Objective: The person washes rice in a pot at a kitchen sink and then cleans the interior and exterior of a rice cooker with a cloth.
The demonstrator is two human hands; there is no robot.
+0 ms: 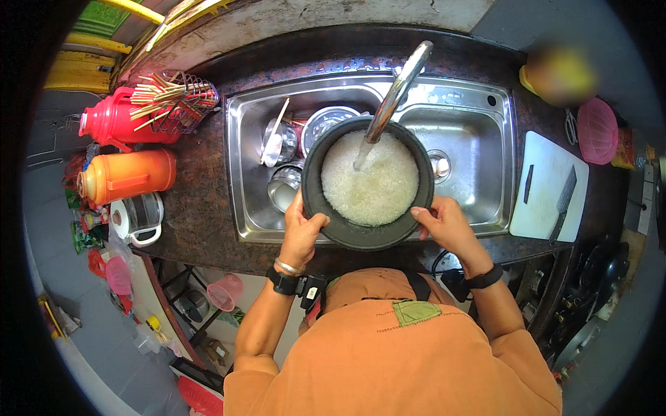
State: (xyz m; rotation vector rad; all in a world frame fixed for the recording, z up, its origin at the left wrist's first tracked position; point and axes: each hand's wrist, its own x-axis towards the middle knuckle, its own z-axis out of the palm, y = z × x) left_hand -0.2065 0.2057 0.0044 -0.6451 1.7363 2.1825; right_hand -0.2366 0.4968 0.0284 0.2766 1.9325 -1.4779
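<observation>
A dark round pot (368,234) is held up over the double steel sink, under the faucet (398,93). Water runs from the spout into white rice grains (370,187) inside the pot. My left hand (304,229) grips the pot's rim at the lower left, thumb on top. On the lower right of the rim, my right hand (442,221) holds on with its thumb and fingers. Behind the pot, in the left basin, lie metal bowls (281,143), a steel lid or dish (330,122) and a metal cup (285,190).
Right of the sink, a white cutting board (546,197) bears a knife (564,205). Left stand an orange thermos (130,176), a red thermos (112,119), a glass pitcher (143,216) and a wire holder with chopsticks (182,101). Something white lies at the right basin's drain (439,166).
</observation>
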